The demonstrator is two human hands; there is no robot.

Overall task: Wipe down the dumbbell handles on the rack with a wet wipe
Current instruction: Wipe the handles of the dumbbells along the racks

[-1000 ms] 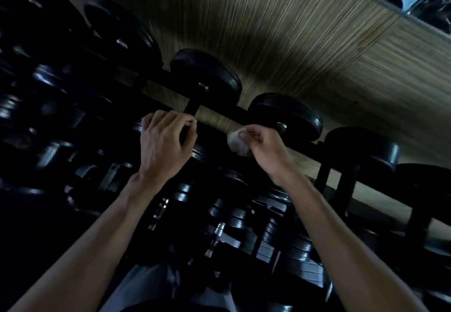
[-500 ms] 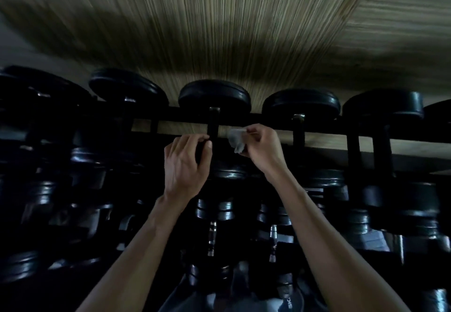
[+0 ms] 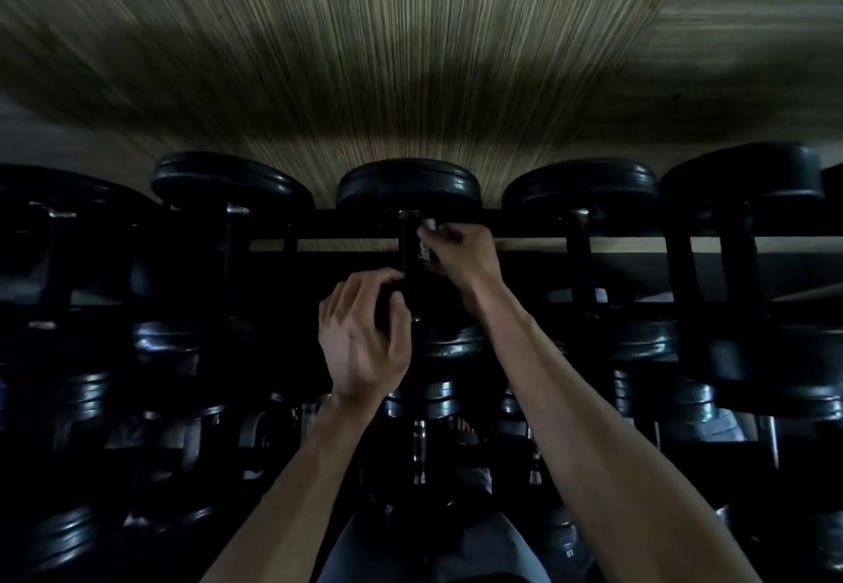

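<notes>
A black dumbbell (image 3: 409, 185) lies on the top tier of the dark rack (image 3: 319, 231), its handle (image 3: 408, 240) running toward me. My right hand (image 3: 460, 258) wraps around the far part of that handle with a small white wet wipe (image 3: 426, 245) pressed between fingers and bar; only scraps of the wipe show. My left hand (image 3: 365, 340) curls its fingers and thumb around the near part of the same handle, just above the near weight head (image 3: 449, 340).
More black dumbbells (image 3: 579, 190) sit side by side along the top tier, and several smaller ones (image 3: 438, 400) fill the lower tiers. A striped wooden floor (image 3: 410, 58) lies behind the rack. Everything is dim.
My right hand went from holding the wipe beside the handle to closing it around the bar. My left hand slid down toward the near end of the handle.
</notes>
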